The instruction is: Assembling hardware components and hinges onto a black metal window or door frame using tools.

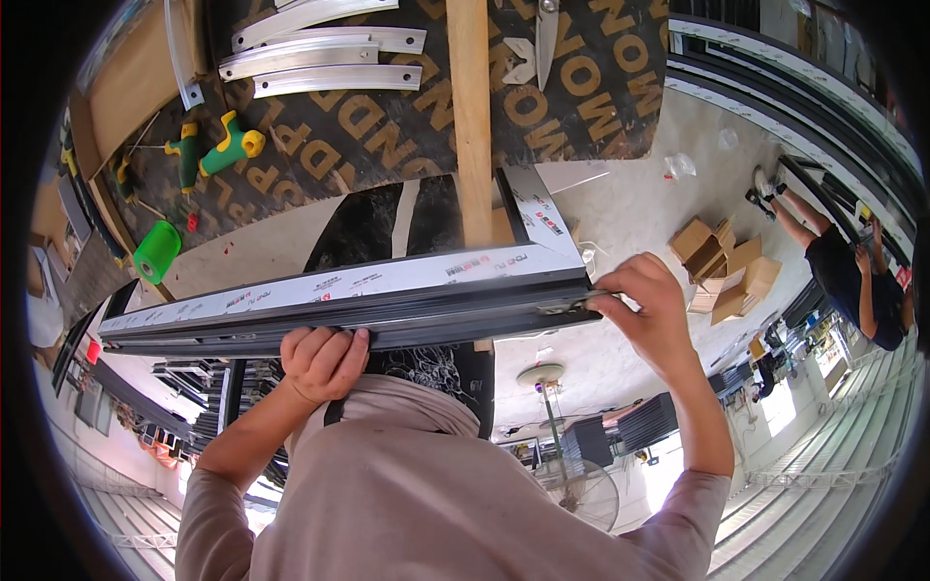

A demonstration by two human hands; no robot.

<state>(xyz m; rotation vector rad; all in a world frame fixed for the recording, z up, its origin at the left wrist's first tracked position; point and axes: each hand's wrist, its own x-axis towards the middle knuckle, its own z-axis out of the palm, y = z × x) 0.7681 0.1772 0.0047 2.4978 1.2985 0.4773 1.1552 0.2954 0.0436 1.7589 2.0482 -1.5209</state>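
A dark metal frame (436, 327) with white printed film on its upper face lies across in front of my body. My left hand (325, 363) is closed over its near edge, left of the middle, fingers curled on top. At the frame's right end, my right hand (647, 305) pinches a small metal piece (567, 307) in the groove near the corner. Its exact kind is too small to tell. From that corner, another filmed bar (542, 215) of the frame runs away from me.
Beyond the frame is a dark printed board (387, 145) with a wooden strip (472, 126), curved metal strips (339, 79), green-yellow screwdrivers (231, 145) and a green roll (157, 252). Opened cardboard boxes (722, 266) lie on the floor at right. Another person (848, 271) stands farther right.
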